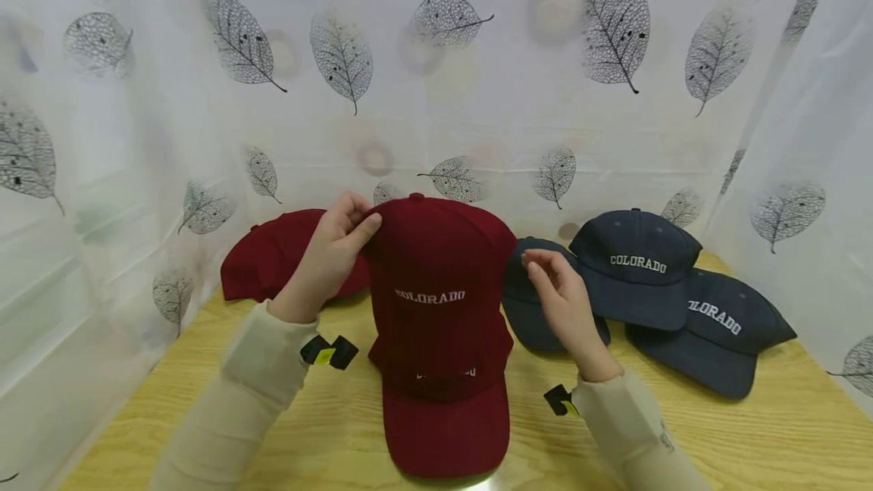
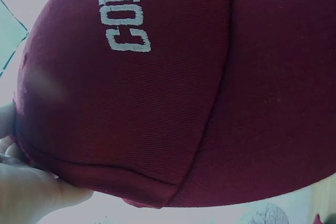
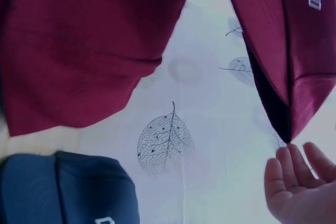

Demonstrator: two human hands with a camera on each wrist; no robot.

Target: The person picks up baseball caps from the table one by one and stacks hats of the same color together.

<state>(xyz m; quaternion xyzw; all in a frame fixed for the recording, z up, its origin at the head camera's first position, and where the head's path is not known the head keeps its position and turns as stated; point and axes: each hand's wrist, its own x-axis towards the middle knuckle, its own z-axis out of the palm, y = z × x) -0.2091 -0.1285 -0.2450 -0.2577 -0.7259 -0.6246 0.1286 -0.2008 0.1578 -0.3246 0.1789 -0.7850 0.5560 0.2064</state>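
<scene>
My left hand pinches upper cap by its left edge, lined up over lower cap; right hand empty, fingers loosely bent, just beside upper cap's right edge.

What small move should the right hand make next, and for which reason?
Probably the right hand should take the right edge of the held red cap. Only the left hand grips it, at the left side, while the right hand's fingers hold nothing, close to the free edge; a second hold would likely steady it above the lower red cap.
</scene>
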